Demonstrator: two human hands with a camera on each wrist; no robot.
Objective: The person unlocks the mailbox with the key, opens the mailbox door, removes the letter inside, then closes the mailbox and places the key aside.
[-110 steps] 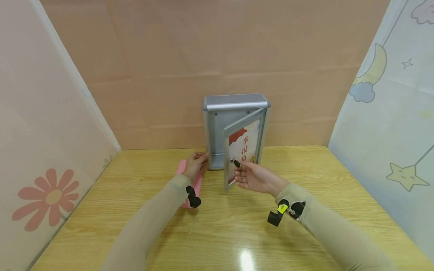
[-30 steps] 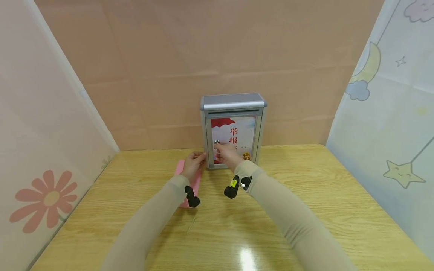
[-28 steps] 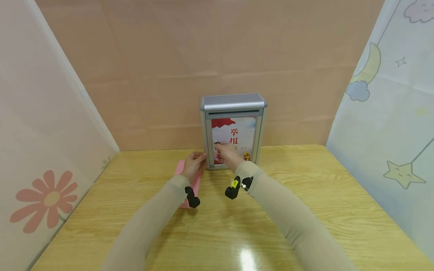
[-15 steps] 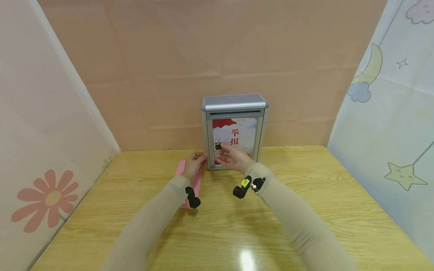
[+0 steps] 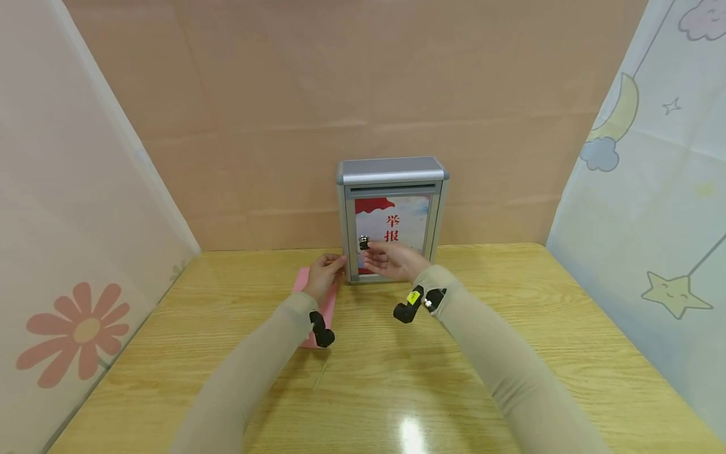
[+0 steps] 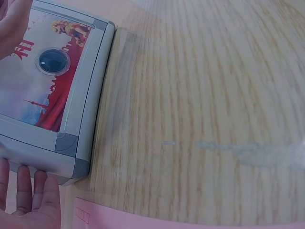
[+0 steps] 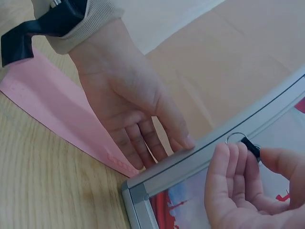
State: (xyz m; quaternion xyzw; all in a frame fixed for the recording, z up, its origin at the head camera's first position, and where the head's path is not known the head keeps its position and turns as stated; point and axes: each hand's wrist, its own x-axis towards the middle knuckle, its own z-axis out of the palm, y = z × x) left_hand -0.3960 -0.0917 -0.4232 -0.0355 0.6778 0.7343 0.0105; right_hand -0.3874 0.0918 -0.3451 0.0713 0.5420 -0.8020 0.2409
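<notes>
A silver-grey metal letter box [image 5: 391,170] stands upright at the table's back, its door [image 5: 408,211] closed flush under the slot. Red characters and a red flag print decorate the door panel. At the lock on the door's left side, my right hand [image 5: 394,260] pinches a black-headed key [image 7: 250,148] between thumb and fingers. A thin metal ring hangs at the key. My left hand [image 5: 324,275] touches the box's left side with thumb and fingers fairly straight. Beneath the left wrist lies a pink envelope [image 5: 329,309], partly hidden by the hand and sleeve.
The wooden table [image 5: 198,353] ends at an orange-brown backdrop [image 5: 272,126] just behind the box. Printed side panels with a flower [image 5: 85,331] and a star [image 5: 677,290] border it left and right.
The box door, ajar in the oldest frame, has swung closed with my right hand moving left. Since one second ago that hand has drawn slightly right, exposing the key head. The left hand stays put.
</notes>
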